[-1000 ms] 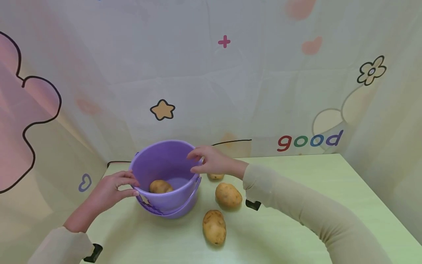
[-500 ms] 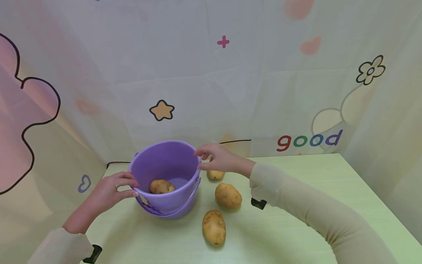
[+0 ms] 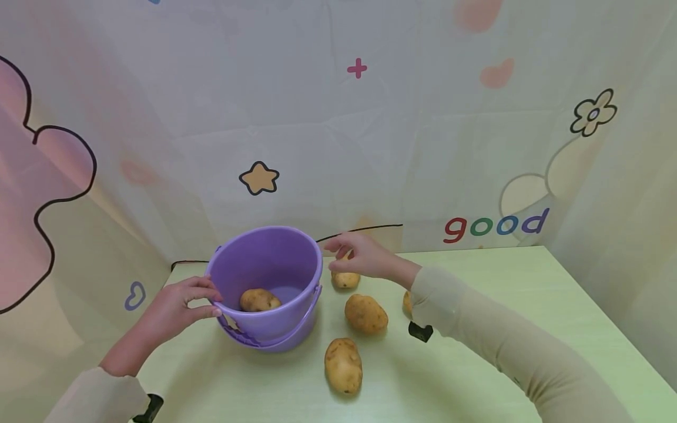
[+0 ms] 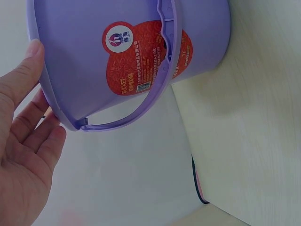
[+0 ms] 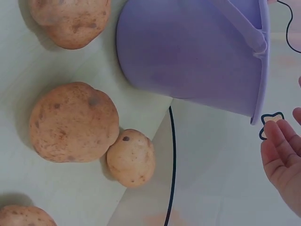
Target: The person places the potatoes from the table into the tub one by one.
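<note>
The left hand (image 3: 177, 308) pinches the rim of a purple bucket (image 3: 272, 255), its thumb on one side of the wall and its other fingers on the opposite side. The bucket stands on the pale green desk (image 3: 486, 288), stretching rightward from those fingers. Just below them, on the outer wall, is a red label (image 4: 124, 61), with the lowered purple handle (image 4: 146, 106) looping across it. Inside the bucket, right of the left fingers, lies one potato (image 3: 259, 300).

The right hand (image 3: 365, 255) holds nothing; its fingers are loosely bent, just right of the rim and apart from it. Beneath them sits a far potato (image 3: 346, 278), partly covered by the hand. Nearer the person than the right fingers lies a middle potato (image 3: 366, 314), and nearer again a front potato (image 3: 344, 365). Right of these fingers, a fourth loose potato (image 3: 407, 304) shows only partly past the sleeve (image 3: 465, 317). Beyond both hands' fingers hangs a printed curtain (image 3: 338, 117).
</note>
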Demonstrator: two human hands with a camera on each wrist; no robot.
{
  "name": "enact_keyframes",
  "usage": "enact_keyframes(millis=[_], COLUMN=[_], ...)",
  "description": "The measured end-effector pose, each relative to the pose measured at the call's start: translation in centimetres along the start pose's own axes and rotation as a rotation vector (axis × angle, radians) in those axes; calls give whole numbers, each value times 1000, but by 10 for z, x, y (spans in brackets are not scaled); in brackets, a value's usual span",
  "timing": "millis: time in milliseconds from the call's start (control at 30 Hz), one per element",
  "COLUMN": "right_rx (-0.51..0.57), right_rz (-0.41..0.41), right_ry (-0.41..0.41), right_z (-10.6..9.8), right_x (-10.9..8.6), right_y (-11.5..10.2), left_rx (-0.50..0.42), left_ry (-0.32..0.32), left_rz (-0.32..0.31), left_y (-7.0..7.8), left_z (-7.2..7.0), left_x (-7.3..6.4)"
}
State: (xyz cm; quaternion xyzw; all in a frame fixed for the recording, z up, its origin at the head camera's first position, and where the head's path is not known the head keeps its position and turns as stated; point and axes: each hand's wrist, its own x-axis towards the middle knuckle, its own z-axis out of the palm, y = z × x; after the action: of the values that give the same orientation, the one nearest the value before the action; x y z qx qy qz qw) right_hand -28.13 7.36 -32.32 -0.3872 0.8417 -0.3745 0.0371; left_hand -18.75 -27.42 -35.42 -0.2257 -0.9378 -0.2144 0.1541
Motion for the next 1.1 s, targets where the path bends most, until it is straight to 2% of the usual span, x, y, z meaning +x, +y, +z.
enact_keyframes(millis=[700,1100], right_rx=[43,22], right_rz=[53,151], right_ry=[-16,-61], right_z=[9,16], right_x=[-16,-26], right_y=[35,48], left_rx=[-1,14], left_ry=[-17,12], left_rz=[-20,5], left_y=[4,1], left_z=[-2,0], left_x=[-1,0])
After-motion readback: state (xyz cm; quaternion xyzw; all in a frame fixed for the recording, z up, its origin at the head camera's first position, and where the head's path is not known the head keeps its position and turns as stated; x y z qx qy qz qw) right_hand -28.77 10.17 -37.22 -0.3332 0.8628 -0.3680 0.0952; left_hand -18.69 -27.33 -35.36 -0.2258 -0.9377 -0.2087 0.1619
